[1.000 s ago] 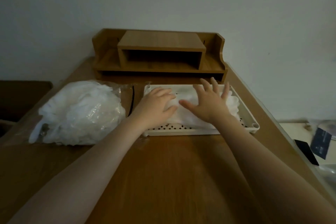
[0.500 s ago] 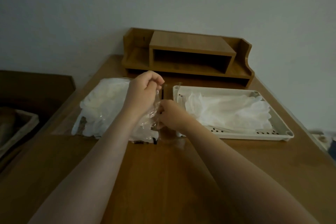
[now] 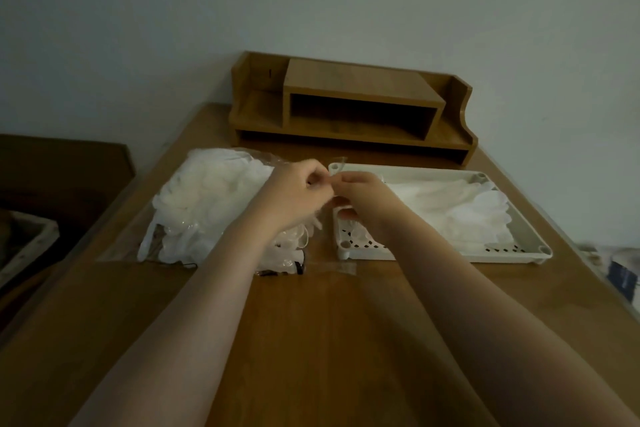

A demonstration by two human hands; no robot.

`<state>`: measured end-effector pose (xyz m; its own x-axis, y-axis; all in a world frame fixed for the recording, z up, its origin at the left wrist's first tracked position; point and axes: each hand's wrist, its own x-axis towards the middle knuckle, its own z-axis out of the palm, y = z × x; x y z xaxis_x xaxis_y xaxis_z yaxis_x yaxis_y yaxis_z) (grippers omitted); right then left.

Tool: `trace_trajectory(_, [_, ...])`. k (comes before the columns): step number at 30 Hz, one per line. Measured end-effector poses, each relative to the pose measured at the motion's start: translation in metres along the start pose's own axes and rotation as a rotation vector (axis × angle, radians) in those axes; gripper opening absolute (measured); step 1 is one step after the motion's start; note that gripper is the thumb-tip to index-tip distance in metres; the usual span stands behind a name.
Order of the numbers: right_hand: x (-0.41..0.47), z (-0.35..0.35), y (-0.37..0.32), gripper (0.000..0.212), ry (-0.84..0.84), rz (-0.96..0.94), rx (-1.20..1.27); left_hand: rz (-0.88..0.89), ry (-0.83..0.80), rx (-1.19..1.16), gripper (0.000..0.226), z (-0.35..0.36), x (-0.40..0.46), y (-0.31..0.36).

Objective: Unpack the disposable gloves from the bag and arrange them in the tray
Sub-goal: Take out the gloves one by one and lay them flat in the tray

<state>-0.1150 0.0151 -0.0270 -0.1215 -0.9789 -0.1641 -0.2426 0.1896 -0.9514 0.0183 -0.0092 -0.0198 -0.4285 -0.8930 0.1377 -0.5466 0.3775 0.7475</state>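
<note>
Bag (image 3: pixel 214 204) mouth pinched between left hand (image 3: pixel 294 198), right hand (image 3: pixel 360 198).

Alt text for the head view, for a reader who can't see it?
Both hands, left and right, pinch the clear bag's open edge beside a white perforated tray holding flattened disposable gloves, on a wooden desk with a shelf organizer.
</note>
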Motion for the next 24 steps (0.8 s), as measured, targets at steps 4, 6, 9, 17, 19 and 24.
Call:
trace_trajectory(4, [-0.004,-0.012,0.004,0.012,0.026,0.102,0.256,-0.005,-0.064,0.166,0.021,0.005,-0.002,-0.004])
trace_trajectory(6, [-0.005,-0.014,0.007,0.011,0.062,0.136,0.322,0.011,-0.016,0.206,0.019,0.003,-0.001,-0.009])
trace_trajectory(9, [-0.006,-0.015,0.008,0.022,0.113,0.170,0.459,0.035,0.015,0.182,0.012,-0.002,0.000,-0.017])
trace_trajectory(17, [-0.006,-0.014,0.010,0.026,0.135,0.106,0.867,0.115,0.099,-0.059,0.035,-0.009,-0.007,-0.017])
trace_trajectory(19, [-0.004,-0.017,0.008,0.034,0.088,0.083,0.953,0.120,0.018,-0.070,0.047,-0.010,-0.010,-0.017])
trace_trajectory(24, [-0.003,-0.022,0.008,0.028,0.224,-0.064,0.361,0.101,-0.229,0.455,0.037,-0.003,-0.009,-0.007])
